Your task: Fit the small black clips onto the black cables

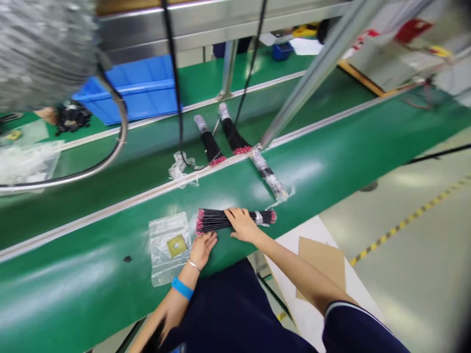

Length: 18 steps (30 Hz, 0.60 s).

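A bundle of black wires (213, 219) with red ends lies crosswise on the green bench top in front of me. My right hand (243, 225) is closed over its middle, fingers across the top and thumb on the near side. Clear wrap (259, 217) circles the bundle near its right end. My left hand (203, 247) rests palm-up by the left red ends, its fingers extended and apart, at or touching the near edge. To its left is a clear zip bag (162, 264) with a yellowish square label (177, 246).
Beyond lie a plastic-wrapped bundle (270, 179) and two more black bundles (210, 144) (232, 135) with red ends. Crumpled plastic (179, 166) sits by the rail. A blue bin (142, 90), metal post (312, 78) and flexible metal hose (123, 122) stand farther back.
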Each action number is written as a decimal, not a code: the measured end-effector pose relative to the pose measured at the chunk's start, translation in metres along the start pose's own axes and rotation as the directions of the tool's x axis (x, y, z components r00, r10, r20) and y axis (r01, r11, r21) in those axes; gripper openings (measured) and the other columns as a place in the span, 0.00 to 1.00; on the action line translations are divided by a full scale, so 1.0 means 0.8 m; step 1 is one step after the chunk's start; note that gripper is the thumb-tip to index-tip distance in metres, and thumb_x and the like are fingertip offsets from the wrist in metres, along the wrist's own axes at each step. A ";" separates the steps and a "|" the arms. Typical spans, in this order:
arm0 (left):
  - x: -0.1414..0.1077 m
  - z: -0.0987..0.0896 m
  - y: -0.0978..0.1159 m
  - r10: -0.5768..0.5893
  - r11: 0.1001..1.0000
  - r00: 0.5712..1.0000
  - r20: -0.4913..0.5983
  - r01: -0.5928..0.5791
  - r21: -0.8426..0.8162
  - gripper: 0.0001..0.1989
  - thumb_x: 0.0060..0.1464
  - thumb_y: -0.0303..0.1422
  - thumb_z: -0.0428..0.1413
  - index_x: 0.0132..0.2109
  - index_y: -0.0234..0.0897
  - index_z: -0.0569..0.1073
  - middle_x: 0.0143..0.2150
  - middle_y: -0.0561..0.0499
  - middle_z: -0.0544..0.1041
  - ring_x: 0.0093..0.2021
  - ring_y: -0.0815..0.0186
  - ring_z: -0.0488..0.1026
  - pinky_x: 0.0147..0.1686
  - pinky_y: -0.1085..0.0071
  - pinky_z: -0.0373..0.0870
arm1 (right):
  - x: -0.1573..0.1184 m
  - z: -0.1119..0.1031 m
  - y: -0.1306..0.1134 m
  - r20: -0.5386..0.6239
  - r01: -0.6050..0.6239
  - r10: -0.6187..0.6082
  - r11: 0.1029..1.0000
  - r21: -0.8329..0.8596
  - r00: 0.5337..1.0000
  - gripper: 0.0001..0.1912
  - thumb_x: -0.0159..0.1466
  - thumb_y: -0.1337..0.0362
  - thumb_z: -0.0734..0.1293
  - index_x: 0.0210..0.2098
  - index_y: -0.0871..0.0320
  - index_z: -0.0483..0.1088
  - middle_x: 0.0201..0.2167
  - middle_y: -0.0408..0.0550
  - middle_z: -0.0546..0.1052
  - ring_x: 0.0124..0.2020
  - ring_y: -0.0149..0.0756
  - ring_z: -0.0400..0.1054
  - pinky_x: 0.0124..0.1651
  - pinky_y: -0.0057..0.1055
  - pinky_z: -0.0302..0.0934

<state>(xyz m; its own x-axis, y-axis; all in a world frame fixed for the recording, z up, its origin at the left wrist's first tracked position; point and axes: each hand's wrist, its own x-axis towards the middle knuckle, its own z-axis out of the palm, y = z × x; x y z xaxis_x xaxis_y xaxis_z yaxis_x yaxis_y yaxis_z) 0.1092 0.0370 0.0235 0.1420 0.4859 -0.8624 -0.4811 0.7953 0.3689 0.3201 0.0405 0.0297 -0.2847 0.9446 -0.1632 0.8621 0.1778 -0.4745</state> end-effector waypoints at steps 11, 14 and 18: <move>-0.023 -0.013 0.010 -0.073 0.981 0.997 0.040 0.064 0.182 0.10 0.62 0.33 0.55 0.48 0.32 0.73 0.48 0.44 0.77 0.46 0.61 0.76 0.47 0.59 0.74 | -0.082 0.066 -0.074 -0.147 -0.126 0.124 0.992 -0.007 0.981 0.24 0.67 0.55 0.66 0.60 0.56 0.63 0.64 0.54 0.60 0.62 0.50 0.58 0.60 0.55 0.56; -0.040 -0.023 0.012 -0.073 0.975 0.994 0.086 0.053 0.215 0.07 0.60 0.28 0.55 0.44 0.32 0.74 0.44 0.42 0.80 0.44 0.61 0.79 0.50 0.62 0.72 | -0.077 0.073 -0.065 -0.155 -0.094 0.097 0.995 0.022 0.983 0.22 0.67 0.56 0.66 0.58 0.57 0.65 0.62 0.54 0.63 0.60 0.48 0.61 0.59 0.53 0.58; -0.067 -0.048 0.017 -0.027 0.975 0.991 0.128 -0.002 0.223 0.10 0.52 0.30 0.62 0.43 0.32 0.76 0.40 0.41 0.81 0.38 0.60 0.80 0.44 0.64 0.73 | -0.074 0.075 -0.056 -0.176 -0.007 0.021 0.997 0.080 0.984 0.17 0.68 0.57 0.65 0.52 0.58 0.68 0.54 0.52 0.70 0.53 0.42 0.67 0.55 0.48 0.63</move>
<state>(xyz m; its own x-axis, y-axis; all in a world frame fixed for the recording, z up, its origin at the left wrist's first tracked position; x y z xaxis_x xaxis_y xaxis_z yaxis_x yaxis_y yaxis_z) 0.0617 0.0082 0.0612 0.2645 0.5064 -0.8207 -0.2763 0.8552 0.4386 0.2728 -0.0401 0.0085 -0.1885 0.9819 -0.0187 0.8280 0.1487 -0.5407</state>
